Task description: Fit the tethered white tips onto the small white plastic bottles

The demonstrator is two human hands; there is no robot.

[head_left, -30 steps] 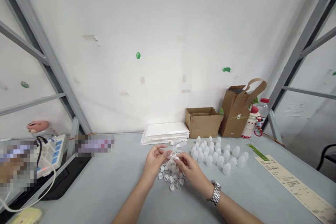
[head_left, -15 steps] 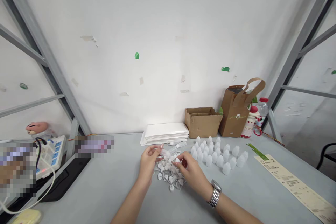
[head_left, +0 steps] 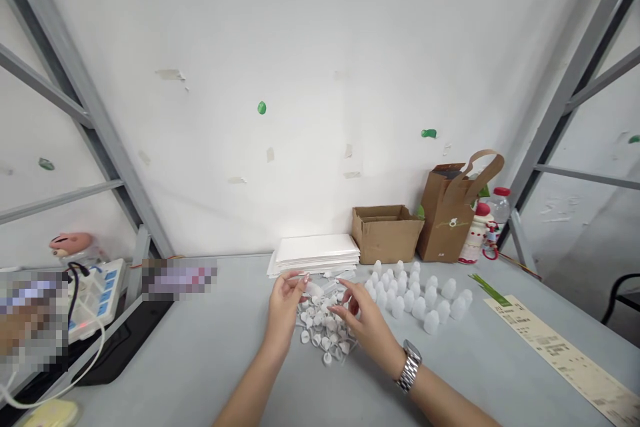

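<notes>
My left hand (head_left: 283,307) pinches a small translucent plastic bottle (head_left: 314,289) above a heap of small white caps (head_left: 324,331) on the grey table (head_left: 200,373). My right hand (head_left: 364,321), a metal watch on its wrist, hovers over the heap with thumb and forefinger pinched on something too small to make out. Several finished white bottles (head_left: 417,295) stand in a cluster to the right of my hands.
A stack of white sheets (head_left: 316,253) lies behind the heap. A low cardboard box (head_left: 387,232), a brown paper bag (head_left: 450,210) and a drink bottle (head_left: 498,208) stand against the wall. A printed paper strip (head_left: 560,353) lies at right; a power strip (head_left: 95,293) at left.
My right hand dipped to the cap heap and has lifted again with fingers pinched. My left hand kept the small bottle, shifting slightly.
</notes>
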